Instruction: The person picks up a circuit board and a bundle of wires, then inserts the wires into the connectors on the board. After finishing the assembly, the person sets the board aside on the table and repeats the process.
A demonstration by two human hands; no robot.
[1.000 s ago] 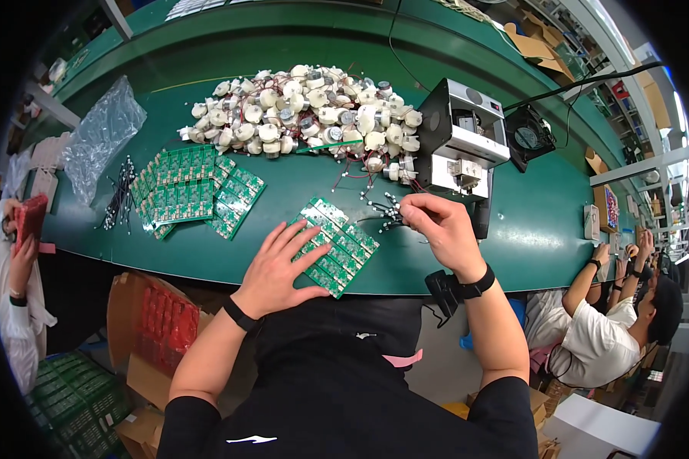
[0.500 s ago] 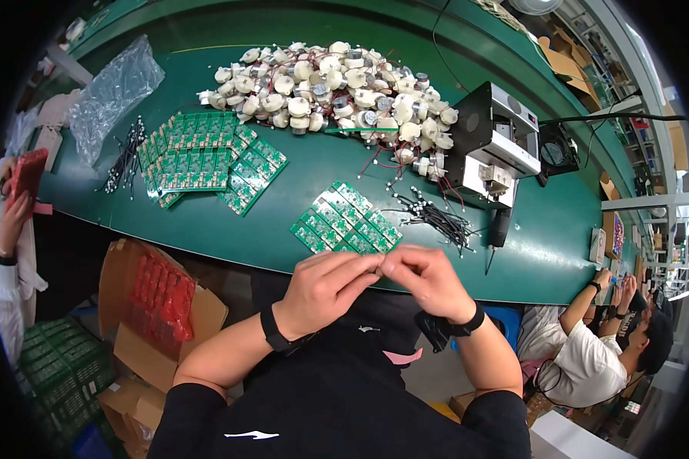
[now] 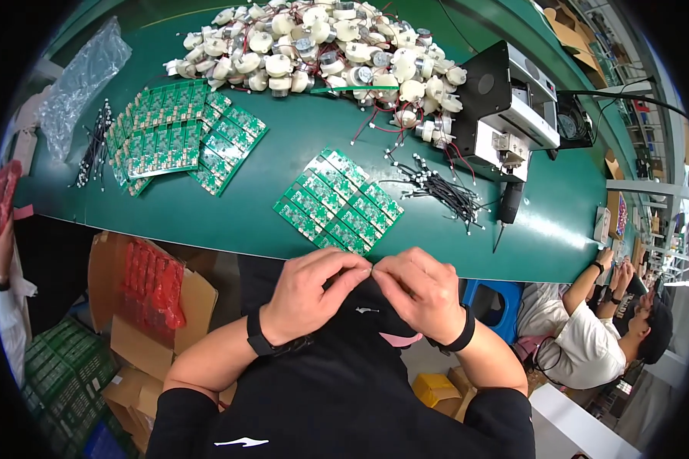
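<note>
My left hand [image 3: 311, 289] and my right hand [image 3: 421, 289] meet fingertip to fingertip just off the front edge of the green table. Both are closed in a pinch; whatever lies between the fingertips is too small or hidden to name. Right beyond them a panel of green circuit boards [image 3: 337, 203] rests on the tabletop, set at a slant. To its right is a loose bundle of black cables [image 3: 440, 191] with white ends.
Cream-coloured motors with red wires [image 3: 314, 50] form a big heap behind. More circuit-board panels [image 3: 164, 145] are stacked at left, beside black cables [image 3: 93, 149] and a clear plastic bag [image 3: 80, 88]. A black-and-white machine [image 3: 505, 107] and a screwdriver [image 3: 505, 210] are at right. People work at both sides.
My hands have drawn a little nearer to my body, clear of the board panel's near corner. My right hand has turned, its back now facing up. The view has shifted slightly.
</note>
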